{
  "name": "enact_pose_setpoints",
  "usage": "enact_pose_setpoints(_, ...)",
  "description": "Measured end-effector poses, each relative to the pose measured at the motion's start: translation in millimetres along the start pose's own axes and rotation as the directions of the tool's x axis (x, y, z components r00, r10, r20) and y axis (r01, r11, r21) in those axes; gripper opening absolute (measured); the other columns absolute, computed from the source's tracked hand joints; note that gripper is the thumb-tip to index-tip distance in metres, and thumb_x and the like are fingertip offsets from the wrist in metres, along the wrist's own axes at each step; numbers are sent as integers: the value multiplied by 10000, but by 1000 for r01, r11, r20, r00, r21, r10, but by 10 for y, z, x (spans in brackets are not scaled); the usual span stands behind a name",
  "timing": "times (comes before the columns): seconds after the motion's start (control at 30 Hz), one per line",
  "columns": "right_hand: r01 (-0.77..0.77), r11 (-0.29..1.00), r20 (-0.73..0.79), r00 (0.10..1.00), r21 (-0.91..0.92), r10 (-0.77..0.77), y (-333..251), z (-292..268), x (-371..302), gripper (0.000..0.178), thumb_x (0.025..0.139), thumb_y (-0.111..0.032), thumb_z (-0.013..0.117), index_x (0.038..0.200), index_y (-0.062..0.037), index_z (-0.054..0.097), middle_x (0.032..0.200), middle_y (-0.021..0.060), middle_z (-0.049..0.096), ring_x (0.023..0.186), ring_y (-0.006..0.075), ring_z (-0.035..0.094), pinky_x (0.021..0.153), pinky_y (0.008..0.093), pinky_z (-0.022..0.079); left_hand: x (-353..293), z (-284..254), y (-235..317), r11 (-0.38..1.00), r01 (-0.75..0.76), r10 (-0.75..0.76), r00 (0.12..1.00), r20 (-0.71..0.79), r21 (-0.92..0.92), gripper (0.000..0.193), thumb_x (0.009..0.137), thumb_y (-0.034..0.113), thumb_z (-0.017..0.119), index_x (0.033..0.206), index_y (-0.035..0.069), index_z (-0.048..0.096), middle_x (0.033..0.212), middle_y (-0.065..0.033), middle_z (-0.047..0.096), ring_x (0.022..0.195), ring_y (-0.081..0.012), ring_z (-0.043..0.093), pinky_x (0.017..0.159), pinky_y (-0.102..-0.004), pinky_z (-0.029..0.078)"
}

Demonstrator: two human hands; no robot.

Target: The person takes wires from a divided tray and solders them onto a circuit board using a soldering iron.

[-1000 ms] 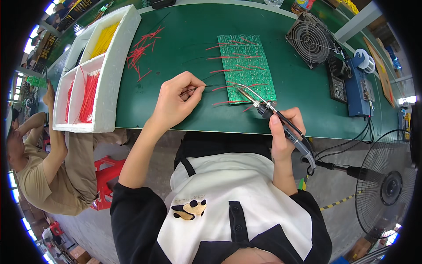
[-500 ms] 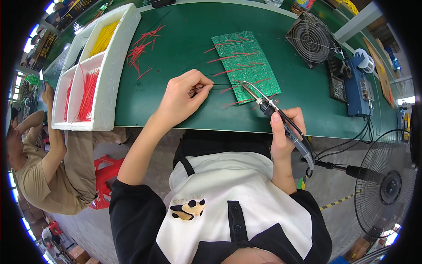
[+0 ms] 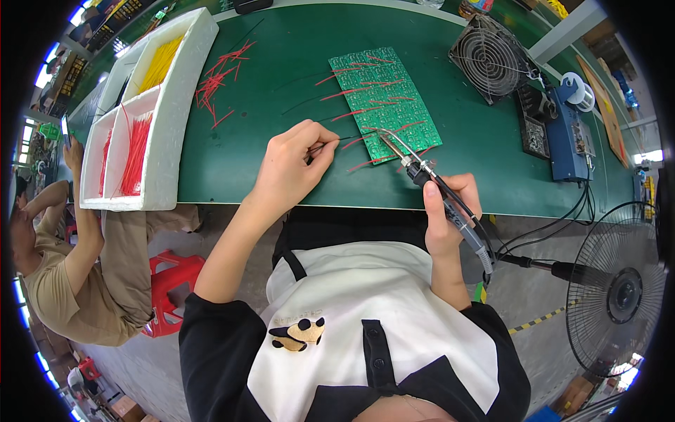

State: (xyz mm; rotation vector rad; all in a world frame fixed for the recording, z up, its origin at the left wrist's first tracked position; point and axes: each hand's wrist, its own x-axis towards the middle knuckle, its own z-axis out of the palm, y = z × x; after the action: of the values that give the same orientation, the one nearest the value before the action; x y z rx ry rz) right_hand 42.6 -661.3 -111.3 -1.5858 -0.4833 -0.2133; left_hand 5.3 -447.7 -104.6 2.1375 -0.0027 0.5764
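Note:
My left hand [image 3: 290,160] is closed in a pinch on thin black wires, one black wire [image 3: 349,137] reaching toward the green circuit board [image 3: 416,116]. Gripped in my right hand [image 3: 444,214] is a soldering iron [image 3: 460,224] with a bent metal tube beside its tip. The tip is at the board's lower part, near the black wire's end; whether they touch is too small to tell. Several red wires [image 3: 344,93] stick out from the board, which lies tilted on the green table [image 3: 281,63].
Left stands a white foam tray [image 3: 165,133] with red and yellow wires; loose red wires [image 3: 214,81] lie beside it. At right are a square fan [image 3: 486,60], a blue soldering station [image 3: 569,137] and a standing fan [image 3: 624,299]. A seated person [image 3: 77,274] is at far left.
The whole view has shifted slightly, moving the table and its things a little left in the picture. Both hands and the iron keep nearly the same place against the board.

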Motion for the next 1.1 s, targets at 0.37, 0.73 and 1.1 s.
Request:
enact_pose_setpoints(0.37, 10, 999, 18, 1000, -35, -9, -9, 2, -1, 166, 804, -93, 619, 785, 6, 487, 583, -4, 522, 506, 16, 416, 452, 176, 310, -16, 0, 20, 999, -3, 4, 1000, -25, 38, 46, 737, -39, 598, 750, -29, 555, 613, -60, 478, 490, -103, 443, 455, -228, 375)
enact_pose_setpoints(0.73, -7, 1000, 21, 1000, -23, 7, -15, 0, -8, 160, 801, -87, 620, 785, 2, 489, 588, 0, 528, 509, 23, 423, 458, 180, 319, -29, 11, 0, 999, -5, 7, 999, -53, 39, 64, 730, -36, 603, 720, -24, 541, 602, -57, 478, 487, -104, 439, 452, -231, 374)
enact_pose_setpoints(1.1, 26, 1000, 16, 1000, -15, -26, -19, -60, -44, 169, 800, -88, 617, 778, 3, 476, 604, 13, 545, 520, 27, 450, 470, 177, 339, -23, 9, 24, 997, -28, 32, 998, -57, 70, 64, 725, -35, 608, 715, -23, 545, 596, -57, 485, 479, -105, 441, 451, -229, 380)
